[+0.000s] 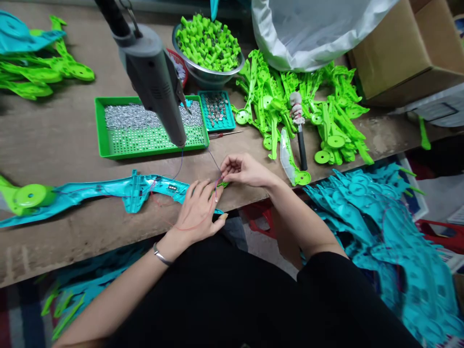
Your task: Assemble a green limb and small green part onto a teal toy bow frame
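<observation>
A long teal plastic shell (pixel 97 189) lies along the table's front edge, with thin wires running inside it and a green round-ended part (pixel 34 195) at its left end. My left hand (pixel 197 210) lies flat over the shell's right end, fingers stretched out. A thin red wire (pixel 186 228) loops across the back of that hand. Just right of it, my right hand (pixel 244 170) is closed in a pinch at a thin dark wire (pixel 214 159). A small green piece (pixel 221 184) shows partly under the fingers; the fingertips' exact hold is partly hidden.
Above the shell hangs an electric screwdriver (pixel 155 72). Behind stand a green basket of screws (pixel 105 145), a teal tray (pixel 219 126) and a metal bowl (pixel 208 77) of green parts. Green pieces (pixel 268 101) and a black-handled tool (pixel 301 150) lie right; teal shells (pixel 395 241) are piled below.
</observation>
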Demonstrator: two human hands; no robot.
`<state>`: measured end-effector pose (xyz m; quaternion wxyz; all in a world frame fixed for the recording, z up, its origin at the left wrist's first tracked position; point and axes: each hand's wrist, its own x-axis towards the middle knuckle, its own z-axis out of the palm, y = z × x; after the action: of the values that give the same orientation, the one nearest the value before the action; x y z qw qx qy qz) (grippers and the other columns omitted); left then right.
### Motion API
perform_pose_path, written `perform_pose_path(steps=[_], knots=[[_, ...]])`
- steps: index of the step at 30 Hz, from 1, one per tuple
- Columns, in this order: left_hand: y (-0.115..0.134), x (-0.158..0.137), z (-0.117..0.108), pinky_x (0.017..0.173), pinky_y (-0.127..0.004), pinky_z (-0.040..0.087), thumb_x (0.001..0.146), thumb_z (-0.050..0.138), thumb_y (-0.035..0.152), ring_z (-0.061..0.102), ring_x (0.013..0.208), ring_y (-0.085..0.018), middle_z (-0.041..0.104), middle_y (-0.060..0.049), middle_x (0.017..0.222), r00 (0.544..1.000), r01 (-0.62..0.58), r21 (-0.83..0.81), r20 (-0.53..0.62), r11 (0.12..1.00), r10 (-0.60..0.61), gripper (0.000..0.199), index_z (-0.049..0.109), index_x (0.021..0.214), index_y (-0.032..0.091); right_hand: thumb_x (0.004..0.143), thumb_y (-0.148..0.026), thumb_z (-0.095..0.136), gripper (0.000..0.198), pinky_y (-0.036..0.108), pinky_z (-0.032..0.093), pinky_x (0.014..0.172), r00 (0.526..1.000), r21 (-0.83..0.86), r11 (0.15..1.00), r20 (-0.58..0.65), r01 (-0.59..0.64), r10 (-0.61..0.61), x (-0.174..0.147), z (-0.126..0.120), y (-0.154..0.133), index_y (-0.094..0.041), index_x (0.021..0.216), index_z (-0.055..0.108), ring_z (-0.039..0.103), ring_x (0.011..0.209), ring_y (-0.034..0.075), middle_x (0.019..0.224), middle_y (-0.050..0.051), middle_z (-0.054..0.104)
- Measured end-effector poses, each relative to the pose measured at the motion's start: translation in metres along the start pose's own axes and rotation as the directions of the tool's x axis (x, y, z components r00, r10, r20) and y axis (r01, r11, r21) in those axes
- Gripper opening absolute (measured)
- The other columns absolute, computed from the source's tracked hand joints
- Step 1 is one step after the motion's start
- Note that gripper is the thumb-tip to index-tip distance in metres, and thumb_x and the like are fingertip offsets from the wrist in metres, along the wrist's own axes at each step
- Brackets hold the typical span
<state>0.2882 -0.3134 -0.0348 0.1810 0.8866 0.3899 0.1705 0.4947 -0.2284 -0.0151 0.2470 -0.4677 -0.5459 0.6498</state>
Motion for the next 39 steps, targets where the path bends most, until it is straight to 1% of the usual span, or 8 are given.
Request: perform_pose_path(steps=[4,11,17,21,25,29,33,39], knots=[[-0.002,0.003,-0.008,0.113,-0.056,0.037,0.09,0.062,0.041,0.043,0.138,-0.036,0.045,-0.023,0.146,0.997,0.048,-0.179,-0.051,0.983,-0.058,0.058,0.048,0.139,0.013,0.063,-0.011,0.076,0.029,0.021,0.052,0.064,0.999,-0.001,0.999,0.036,-0.041,0.041,-0.001,0.003,-0.002,-0.015,0.087,0.06,0.065,0.065,0.008,0.071,-0.003,0.069],[-0.008,0.021,-0.034,0.103,-0.039,0.048,0.097,0.048,0.024,0.053,0.131,-0.024,0.062,-0.012,0.125,0.968,0.093,-0.564,-0.14,0.821,-0.206,0.012,0.059,0.098,0.019,0.068,-0.013,0.074,0.024,0.02,0.051,0.063,0.993,-0.103,0.995,0.119,0.013,0.0,-0.013,0.007,-0.007,-0.017,0.081,0.054,0.062,0.065,0.007,0.071,-0.005,0.066],[-0.014,0.033,-0.035,0.094,-0.036,0.051,0.095,0.05,0.03,0.065,0.099,-0.016,0.047,-0.013,0.149,0.958,0.152,-0.597,-0.108,0.788,-0.266,0.043,0.053,0.137,0.025,0.074,-0.013,0.071,0.022,0.021,0.051,0.065,0.97,-0.007,1.0,0.244,0.022,-0.019,-0.024,0.008,-0.011,-0.018,0.088,0.055,0.064,0.069,0.008,0.075,-0.004,0.066],[-0.015,0.037,-0.031,0.091,-0.034,0.049,0.094,0.05,0.03,0.065,0.099,-0.02,0.07,-0.008,0.111,0.964,0.196,-0.581,-0.032,0.79,-0.263,0.03,0.068,0.117,0.02,0.078,-0.014,0.071,0.013,0.022,0.05,0.07,0.962,0.024,0.996,0.258,0.084,-0.087,-0.031,0.009,-0.012,-0.016,0.085,0.061,0.061,0.072,0.007,0.079,-0.004,0.064],[-0.017,0.037,-0.021,0.08,-0.03,0.049,0.089,0.058,0.034,0.067,0.088,-0.02,0.074,-0.006,0.095,0.886,0.335,-0.692,0.0,0.64,-0.464,0.023,0.073,0.1,0.02,0.079,-0.018,0.073,0.009,0.023,0.051,0.077,0.965,-0.012,0.999,0.259,0.037,-0.033,-0.034,0.006,-0.012,-0.015,0.086,0.068,0.063,0.077,0.008,0.082,-0.002,0.069],[-0.016,0.033,-0.018,0.077,-0.029,0.051,0.09,0.059,0.039,0.069,0.084,-0.019,0.075,-0.008,0.098,0.839,0.358,-0.782,0.03,0.51,-0.543,0.036,0.069,0.118,0.018,0.075,-0.027,0.077,0.018,0.024,0.051,0.073,0.985,0.029,0.999,0.168,-0.028,0.023,-0.027,0.003,-0.009,-0.014,0.085,0.07,0.064,0.073,0.009,0.079,0.0,0.072],[-0.01,0.022,-0.018,0.096,-0.036,0.05,0.096,0.052,0.035,0.066,0.111,-0.022,0.066,-0.012,0.128,0.901,0.276,-0.643,-0.086,0.714,-0.425,0.054,0.042,0.147,0.021,0.066,-0.029,0.082,0.024,0.022,0.048,0.062,0.999,0.07,0.997,-0.03,-0.019,0.021,-0.012,0.002,-0.004,-0.014,0.079,0.068,0.06,0.063,0.008,0.07,-0.002,0.069],[0.0,0.006,-0.002,0.1,-0.05,0.044,0.091,0.058,0.035,0.059,0.116,-0.033,0.064,-0.017,0.122,0.967,0.189,-0.128,-0.151,0.974,-0.207,0.042,0.052,0.128,0.016,0.066,-0.019,0.074,0.014,0.023,0.05,0.059,0.997,-0.012,0.998,-0.042,-0.064,0.064,-0.002,0.002,-0.003,-0.014,0.075,0.065,0.062,0.059,0.009,0.065,-0.001,0.069]])
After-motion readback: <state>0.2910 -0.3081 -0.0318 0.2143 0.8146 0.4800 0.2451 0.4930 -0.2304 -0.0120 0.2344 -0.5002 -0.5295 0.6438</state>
